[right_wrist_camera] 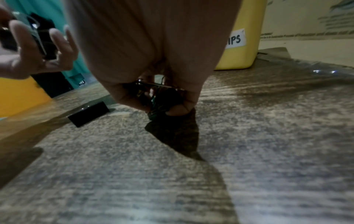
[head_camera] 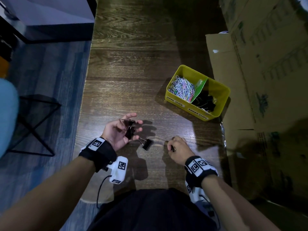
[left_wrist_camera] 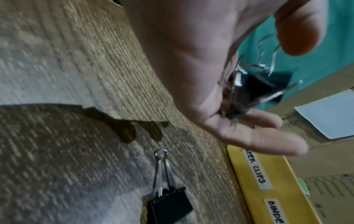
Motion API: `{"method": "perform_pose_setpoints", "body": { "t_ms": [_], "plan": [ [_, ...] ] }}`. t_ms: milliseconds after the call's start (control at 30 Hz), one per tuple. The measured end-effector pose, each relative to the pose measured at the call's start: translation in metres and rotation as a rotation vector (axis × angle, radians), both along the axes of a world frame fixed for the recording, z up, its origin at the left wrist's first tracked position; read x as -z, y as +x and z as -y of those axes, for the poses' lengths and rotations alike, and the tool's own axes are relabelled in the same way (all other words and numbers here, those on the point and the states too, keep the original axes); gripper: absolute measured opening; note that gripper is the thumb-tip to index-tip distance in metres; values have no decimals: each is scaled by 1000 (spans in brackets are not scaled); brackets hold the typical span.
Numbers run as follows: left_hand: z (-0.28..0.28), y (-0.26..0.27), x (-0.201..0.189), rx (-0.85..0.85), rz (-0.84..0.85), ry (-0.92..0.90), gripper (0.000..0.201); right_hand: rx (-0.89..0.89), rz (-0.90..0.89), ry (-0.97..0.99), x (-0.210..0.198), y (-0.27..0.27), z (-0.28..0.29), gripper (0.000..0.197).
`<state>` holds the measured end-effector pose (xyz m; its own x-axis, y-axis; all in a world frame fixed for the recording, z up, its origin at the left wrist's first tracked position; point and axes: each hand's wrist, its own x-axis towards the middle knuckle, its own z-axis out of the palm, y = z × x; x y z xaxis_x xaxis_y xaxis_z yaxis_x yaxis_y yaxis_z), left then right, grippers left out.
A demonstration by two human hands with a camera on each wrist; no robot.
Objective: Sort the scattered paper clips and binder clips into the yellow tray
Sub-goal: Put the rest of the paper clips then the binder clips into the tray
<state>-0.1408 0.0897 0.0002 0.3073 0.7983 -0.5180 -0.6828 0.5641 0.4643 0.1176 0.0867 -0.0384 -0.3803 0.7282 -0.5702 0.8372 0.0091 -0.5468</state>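
Note:
My left hand [head_camera: 124, 129] is palm up over the wooden table [head_camera: 133, 64], fingers and thumb curled round several black binder clips [head_camera: 130, 130]; the left wrist view shows these binder clips [left_wrist_camera: 268, 84] under the thumb. One loose binder clip [head_camera: 147, 144] [left_wrist_camera: 170, 203] [right_wrist_camera: 89, 114] lies on the table between my hands. My right hand [head_camera: 176, 147] [right_wrist_camera: 162, 106] is curled, fingertips down on the table, gripping clips with metal wire showing. The yellow tray [head_camera: 186, 104] [left_wrist_camera: 268, 189] [right_wrist_camera: 243, 57] stands at the right, with paper clips [head_camera: 182, 88] in its left compartment and binder clips [head_camera: 205, 101] in its right.
Cardboard boxes [head_camera: 266, 64] line the table's right side, close behind the tray. The table's left edge drops to a blue floor where a black wire stand [head_camera: 33, 124] sits. A white cabinet [head_camera: 50, 17] is at the far left.

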Motion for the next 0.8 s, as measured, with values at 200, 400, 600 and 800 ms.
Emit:
{"method": "perform_pose_setpoints", "body": {
  "t_ms": [200, 400, 600, 800],
  "plan": [
    [1, 27, -7, 238, -416, 14, 24, 0, -8, 2, 0, 1, -1, 18],
    [2, 55, -1, 1081, -1742, 394, 49, 252, -184, -131, -17, 3, -15, 25],
    [2, 71, 11, 1265, -1957, 514, 32, 461, -393, -82, -43, 6, -33, 27],
    [-8, 71, 10, 1067, -1765, 381, 26, 697, -563, 63, -57, 25, -45, 33]
  ]
}}
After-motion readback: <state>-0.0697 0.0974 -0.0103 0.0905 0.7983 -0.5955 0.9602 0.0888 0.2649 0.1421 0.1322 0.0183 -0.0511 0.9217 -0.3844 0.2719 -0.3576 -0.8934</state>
